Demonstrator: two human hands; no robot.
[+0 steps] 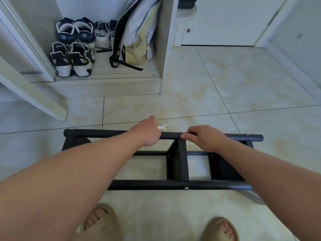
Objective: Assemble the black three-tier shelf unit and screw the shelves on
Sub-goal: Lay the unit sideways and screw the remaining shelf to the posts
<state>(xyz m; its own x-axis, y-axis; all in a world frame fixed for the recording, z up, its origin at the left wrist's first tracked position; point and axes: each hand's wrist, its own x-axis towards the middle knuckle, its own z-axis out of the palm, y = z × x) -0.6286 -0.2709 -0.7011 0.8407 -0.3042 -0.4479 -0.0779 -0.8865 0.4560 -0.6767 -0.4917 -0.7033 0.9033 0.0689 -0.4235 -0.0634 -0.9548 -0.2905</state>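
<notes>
We see the black shelf unit (177,164) lying on its side on the tiled floor (225,84), just in front of the person's feet; its far tube (104,133) runs from left to right, and a screw (181,132) sits on top of it near the middle, where a shelf panel (183,162) meets it. The right hand (205,138) is curled over this tube, its thumb tip just beside the screw; the left hand (147,133) is clenched around a small white wrench (163,127), whose open head points toward the screw. We see a second screw (186,188) on the near tube (156,184); two beige sandals (102,221) stand nearer to us; further away, shoes (73,58) and a backpack (137,37) rest in an open cupboard (165,49).
</notes>
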